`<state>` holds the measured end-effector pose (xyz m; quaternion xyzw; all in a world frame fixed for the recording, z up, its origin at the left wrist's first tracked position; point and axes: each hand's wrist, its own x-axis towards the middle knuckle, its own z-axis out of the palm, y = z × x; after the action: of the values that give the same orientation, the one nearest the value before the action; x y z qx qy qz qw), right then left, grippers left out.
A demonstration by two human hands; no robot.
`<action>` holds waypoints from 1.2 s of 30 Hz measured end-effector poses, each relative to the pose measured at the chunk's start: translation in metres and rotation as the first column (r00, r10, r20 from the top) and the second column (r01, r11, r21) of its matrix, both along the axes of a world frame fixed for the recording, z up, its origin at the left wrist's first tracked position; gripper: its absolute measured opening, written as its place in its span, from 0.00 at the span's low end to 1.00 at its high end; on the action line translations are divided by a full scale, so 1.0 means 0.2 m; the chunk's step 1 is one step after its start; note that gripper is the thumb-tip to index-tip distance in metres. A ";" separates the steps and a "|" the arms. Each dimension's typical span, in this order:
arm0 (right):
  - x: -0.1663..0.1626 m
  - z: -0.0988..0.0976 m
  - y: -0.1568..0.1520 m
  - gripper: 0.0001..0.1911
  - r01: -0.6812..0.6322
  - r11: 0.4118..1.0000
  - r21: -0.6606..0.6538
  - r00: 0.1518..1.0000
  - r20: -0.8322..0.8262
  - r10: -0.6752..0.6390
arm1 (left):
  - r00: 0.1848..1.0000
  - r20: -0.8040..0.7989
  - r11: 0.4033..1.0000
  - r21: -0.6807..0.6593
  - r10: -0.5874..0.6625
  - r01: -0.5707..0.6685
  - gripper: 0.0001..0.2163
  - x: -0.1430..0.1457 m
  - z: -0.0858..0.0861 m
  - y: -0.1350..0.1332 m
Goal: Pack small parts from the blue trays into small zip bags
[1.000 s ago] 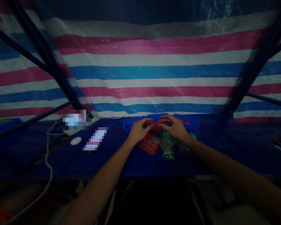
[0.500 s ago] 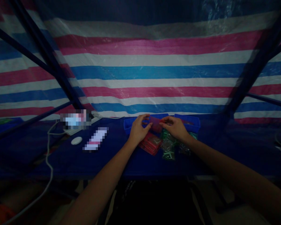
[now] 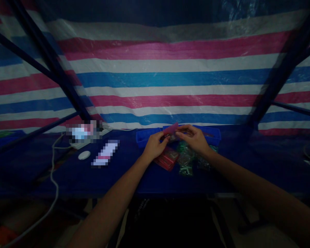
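Note:
A small see-through pink plastic bag (image 3: 171, 128) is held up above the table. My left hand (image 3: 155, 144) pinches its lower left part between thumb and fingers. At the bag's right edge, my right hand (image 3: 195, 138) has its thumb and fingers closed on it. Below my left hand lies a stack of red packets (image 3: 167, 159). Clear packets with green contents (image 3: 186, 164) lie under my right hand, partly covered by it. Poor light hides what, if anything, the pink bag contains.
Blue bins (image 3: 144, 135) stand behind my hands, against a striped tarp (image 3: 170, 81). To the left are a blurred-out phone (image 3: 105, 153), a round white object (image 3: 84, 155) and a power strip (image 3: 80, 144) with a white cable. Dark metal posts (image 3: 276, 79) frame both sides.
The pink bag has risen slightly and tilted, its right end now higher. My right hand's fingers have shifted up along its edge, while my left hand keeps hold.

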<state>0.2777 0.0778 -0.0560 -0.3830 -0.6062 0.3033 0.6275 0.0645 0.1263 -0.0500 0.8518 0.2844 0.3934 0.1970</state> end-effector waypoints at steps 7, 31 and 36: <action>0.02 -0.01 0.03 0.29 0.098 0.994 0.049 0.995 0.032 -0.099 | 0.998 0.017 0.996 -0.067 -0.065 0.066 0.16 0.00 0.01 -0.01; 0.12 0.07 0.01 0.27 0.184 0.982 0.041 0.983 0.009 -0.184 | 0.940 0.325 0.929 -0.308 -0.102 0.207 0.26 0.03 -0.03 0.03; 0.33 0.14 0.04 0.18 0.517 0.830 0.208 0.820 0.159 -0.550 | 0.955 0.288 0.953 -0.263 -0.074 0.153 0.25 0.01 -0.03 0.04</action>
<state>0.3427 0.0859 -0.0290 -0.5175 -0.5595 0.0241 0.6469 0.0662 0.1350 -0.0552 0.7672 0.2575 0.4511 0.3764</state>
